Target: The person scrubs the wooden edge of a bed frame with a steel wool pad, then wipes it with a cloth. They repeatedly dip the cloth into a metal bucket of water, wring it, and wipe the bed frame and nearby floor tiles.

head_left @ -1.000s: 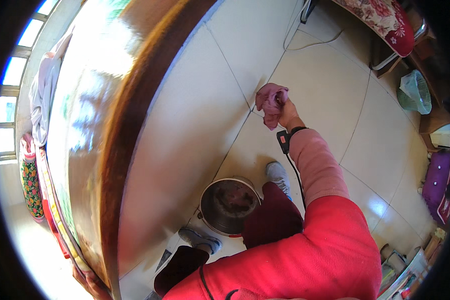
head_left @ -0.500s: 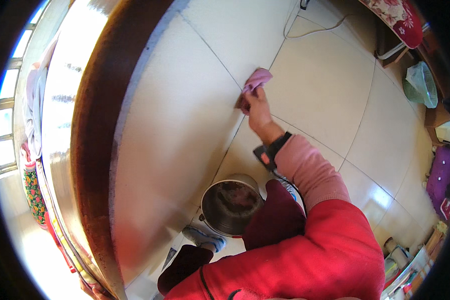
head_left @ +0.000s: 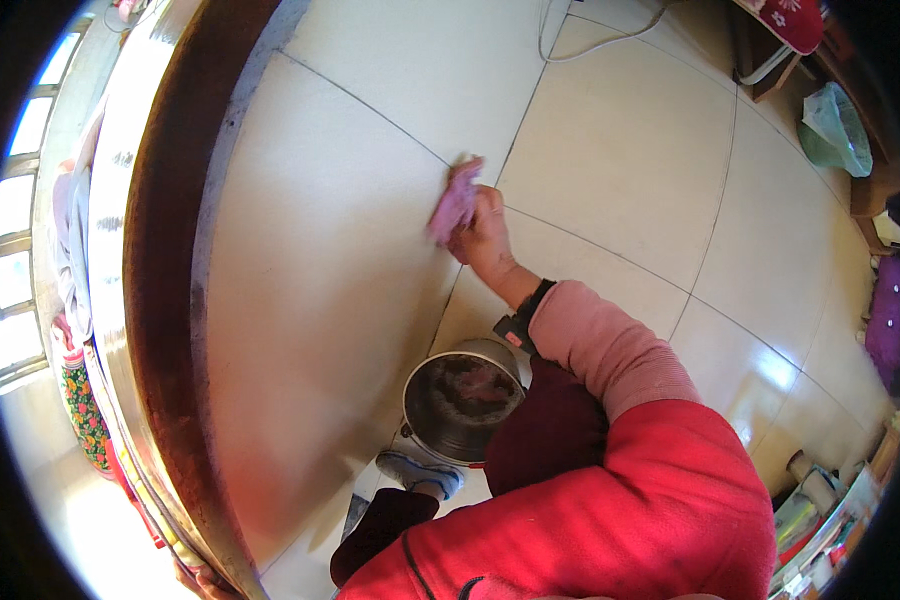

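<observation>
My right hand (head_left: 488,238) is closed on a crumpled pink cloth (head_left: 457,205). The cloth lies against the pale tiles beside a dark joint line, and motion blurs it slightly. Below my right forearm stands a round metal bucket (head_left: 465,405) with dark, murky contents, close to my knee. At the lower left, a sliver of my left hand (head_left: 202,582) shows at the brown wooden edge (head_left: 160,300); most of its fingers are hidden.
A raised surface with bedding lies beyond the wooden edge at left. My shoe (head_left: 420,474) is beside the bucket. A white cable (head_left: 600,55) runs across the far tiles. At right are a green bin (head_left: 835,135) with a plastic liner and a purple item (head_left: 885,320).
My right hand and the cloth have moved left and slightly nearer along the tiles. The view has shifted a little. The bucket has stayed in place.
</observation>
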